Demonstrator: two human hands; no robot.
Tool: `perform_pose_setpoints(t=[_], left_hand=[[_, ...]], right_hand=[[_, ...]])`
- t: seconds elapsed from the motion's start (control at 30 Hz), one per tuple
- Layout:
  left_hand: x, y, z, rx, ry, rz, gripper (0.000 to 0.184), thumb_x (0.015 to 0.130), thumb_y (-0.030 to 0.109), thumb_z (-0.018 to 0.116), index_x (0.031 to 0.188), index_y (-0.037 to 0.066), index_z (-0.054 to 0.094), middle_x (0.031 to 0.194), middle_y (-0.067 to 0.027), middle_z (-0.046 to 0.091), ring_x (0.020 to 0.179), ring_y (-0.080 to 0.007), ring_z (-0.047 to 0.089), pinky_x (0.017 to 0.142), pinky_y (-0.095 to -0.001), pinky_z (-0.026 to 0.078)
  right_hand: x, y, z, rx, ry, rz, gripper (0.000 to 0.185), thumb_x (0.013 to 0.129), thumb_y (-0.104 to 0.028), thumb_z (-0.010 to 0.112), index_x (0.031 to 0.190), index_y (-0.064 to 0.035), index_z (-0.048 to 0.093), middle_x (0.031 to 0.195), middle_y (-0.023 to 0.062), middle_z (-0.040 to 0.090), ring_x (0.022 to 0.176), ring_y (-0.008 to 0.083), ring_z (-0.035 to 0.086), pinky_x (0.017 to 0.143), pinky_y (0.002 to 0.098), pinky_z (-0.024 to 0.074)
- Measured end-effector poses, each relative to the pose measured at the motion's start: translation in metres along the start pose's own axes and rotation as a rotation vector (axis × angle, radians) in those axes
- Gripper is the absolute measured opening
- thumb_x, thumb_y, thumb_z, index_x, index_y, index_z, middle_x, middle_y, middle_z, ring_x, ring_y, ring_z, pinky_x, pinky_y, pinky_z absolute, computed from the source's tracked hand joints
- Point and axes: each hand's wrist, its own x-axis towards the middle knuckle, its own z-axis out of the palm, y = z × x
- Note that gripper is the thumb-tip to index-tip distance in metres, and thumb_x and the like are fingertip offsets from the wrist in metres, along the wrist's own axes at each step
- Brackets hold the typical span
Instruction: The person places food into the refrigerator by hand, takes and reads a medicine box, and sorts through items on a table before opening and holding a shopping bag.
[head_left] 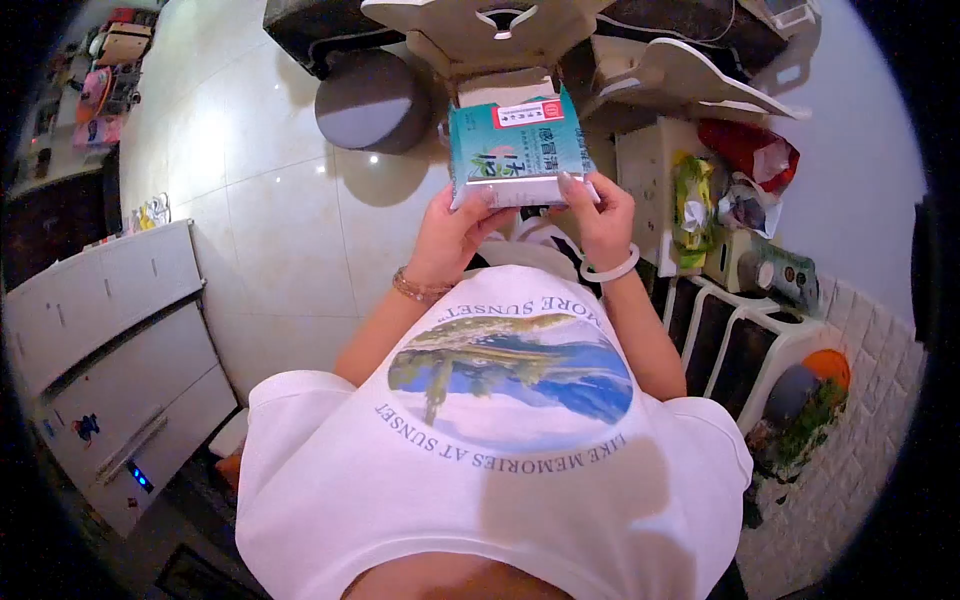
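Both hands hold a teal-green medicine box (520, 145) with Chinese print, a red-and-white label and a pale near edge. My left hand (452, 235) grips its near left corner, thumb on the pale edge. On the near right corner, my right hand (604, 222) is closed in the same way, thumb on top and fingers mostly hidden beneath. The box is held out in front of my white shirt (330, 470). Beyond its far edge a beige surface shows; I cannot tell whether it belongs to the box.
A round grey stool (368, 102) stands on the tiled floor (270, 215) ahead left. White drawers (120, 310) are at the left. To the right, a yellow-green package (692, 210) and a red bag (760, 150) lie near the wall. Pale chair-like pieces (690, 80) rise ahead.
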Motion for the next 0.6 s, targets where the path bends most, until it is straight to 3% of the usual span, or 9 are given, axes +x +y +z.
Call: perform_pose_setpoints(t=[0.1, 0.2, 0.3, 0.4, 0.43, 0.53, 0.6], left_hand=[[0.005, 0.014, -0.001, -0.015, 0.005, 0.056, 0.032, 0.080, 0.011, 0.048, 0.106, -0.004, 0.039, 0.103, -0.0130, 0.049, 0.094, -0.0222, 0.051, 0.080, -0.0336, 0.045], [0.003, 0.030, 0.005, -0.016, 0.044, 0.044, 0.029, 0.080, 0.010, 0.047, 0.104, -0.005, 0.040, 0.098, -0.0149, 0.052, 0.089, -0.0242, 0.054, 0.077, -0.0344, 0.047], [-0.003, 0.030, 0.010, -0.058, 0.048, -0.001, 0.026, 0.080, 0.008, 0.046, 0.101, -0.005, 0.041, 0.094, -0.0159, 0.053, 0.085, -0.0253, 0.056, 0.074, -0.0350, 0.049], [-0.006, 0.033, 0.014, -0.048, 0.039, -0.092, 0.032, 0.080, 0.013, 0.044, 0.106, -0.005, 0.041, 0.095, -0.0157, 0.053, 0.085, -0.0234, 0.056, 0.071, -0.0322, 0.050], [-0.008, 0.036, 0.014, -0.057, 0.030, -0.117, 0.032, 0.080, 0.013, 0.045, 0.106, -0.005, 0.041, 0.095, -0.0155, 0.053, 0.086, -0.0233, 0.056, 0.070, -0.0320, 0.050], [-0.008, 0.045, 0.010, -0.082, 0.019, -0.155, 0.033, 0.079, 0.014, 0.045, 0.107, -0.004, 0.040, 0.097, -0.0149, 0.052, 0.087, -0.0233, 0.054, 0.070, -0.0326, 0.050], [-0.006, 0.044, 0.008, -0.105, 0.014, -0.128, 0.034, 0.079, 0.015, 0.046, 0.107, -0.004, 0.040, 0.098, -0.0148, 0.051, 0.090, -0.0237, 0.053, 0.072, -0.0344, 0.048]], right_hand=[[0.010, -0.002, -0.004, 0.001, -0.112, 0.142, 0.019, 0.074, -0.012, 0.059, 0.088, 0.0003, 0.056, 0.076, 0.0029, 0.054, 0.064, 0.0071, 0.050, 0.056, 0.0197, 0.0421], [0.004, -0.023, 0.000, -0.047, -0.112, -0.019, 0.027, 0.068, -0.009, 0.064, 0.093, -0.0075, 0.057, 0.090, 0.0058, 0.052, 0.079, 0.0125, 0.050, 0.067, 0.0237, 0.0436], [0.005, -0.045, -0.007, -0.597, -0.174, -0.494, 0.039, 0.058, -0.006, 0.067, 0.095, -0.0153, 0.058, 0.100, 0.0078, 0.049, 0.096, 0.0205, 0.045, 0.081, 0.0292, 0.0396], [0.010, -0.057, -0.013, -0.879, -0.108, -0.924, 0.046, 0.053, -0.006, 0.067, 0.096, -0.0198, 0.058, 0.104, 0.0088, 0.049, 0.104, 0.0266, 0.040, 0.088, 0.0342, 0.0347], [0.011, -0.058, -0.013, -0.909, -0.130, -0.980, 0.039, 0.051, -0.009, 0.067, 0.089, -0.0175, 0.059, 0.106, 0.0054, 0.050, 0.107, 0.0267, 0.039, 0.089, 0.0376, 0.0332], [0.022, -0.070, -0.011, -0.979, -0.383, -1.002, 0.028, 0.052, -0.013, 0.068, 0.079, -0.0137, 0.059, 0.105, 0.0029, 0.051, 0.108, 0.0274, 0.038, 0.089, 0.0403, 0.0319], [0.023, -0.068, -0.001, -0.858, -0.384, -0.923, 0.021, 0.055, -0.015, 0.068, 0.073, -0.0107, 0.057, 0.097, 0.0020, 0.054, 0.104, 0.0270, 0.040, 0.091, 0.0428, 0.0288]])
